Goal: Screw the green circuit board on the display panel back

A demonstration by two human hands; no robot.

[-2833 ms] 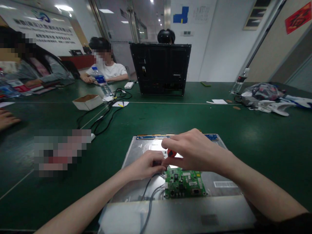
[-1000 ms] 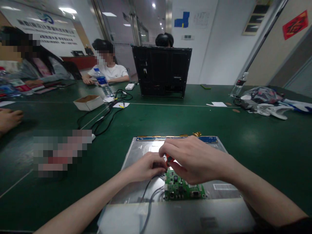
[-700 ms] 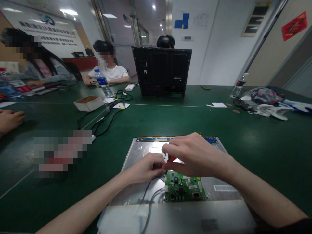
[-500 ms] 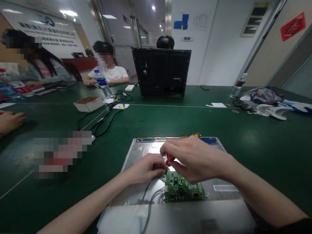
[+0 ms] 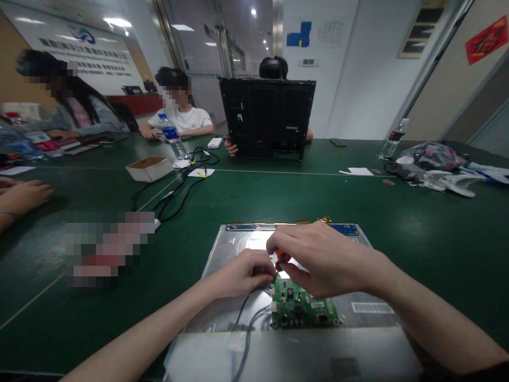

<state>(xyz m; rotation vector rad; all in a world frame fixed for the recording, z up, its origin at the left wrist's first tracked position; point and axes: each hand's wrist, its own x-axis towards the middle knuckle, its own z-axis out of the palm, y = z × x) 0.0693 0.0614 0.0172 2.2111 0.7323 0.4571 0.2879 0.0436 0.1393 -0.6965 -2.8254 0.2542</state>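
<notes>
A green circuit board (image 5: 304,305) lies on the metal back of a flat display panel (image 5: 374,321) in front of me. Over the board's far edge, my right hand (image 5: 318,260) is closed around a red-and-black screwdriver (image 5: 283,258), mostly hidden by the fingers. Its lower end points down at the board's far left corner. My left hand (image 5: 248,273) rests on the panel just left of it, fingertips pinched at that same corner. What the pinch holds, if anything, is hidden. Grey cables (image 5: 247,339) run from the board's left side toward me.
A black display frame (image 5: 268,119) stands across the green table (image 5: 429,254), with a person behind it. Other people sit at left; one person's hand (image 5: 27,195) rests nearby. A small box (image 5: 149,168), black cables (image 5: 181,201), bottle (image 5: 173,137) and bagged items (image 5: 433,159) lie farther off.
The view has shifted slightly, so everything sits a little farther right. Both my hands stay at the board's corner. Another person's fingers now show on the black frame's left edge.
</notes>
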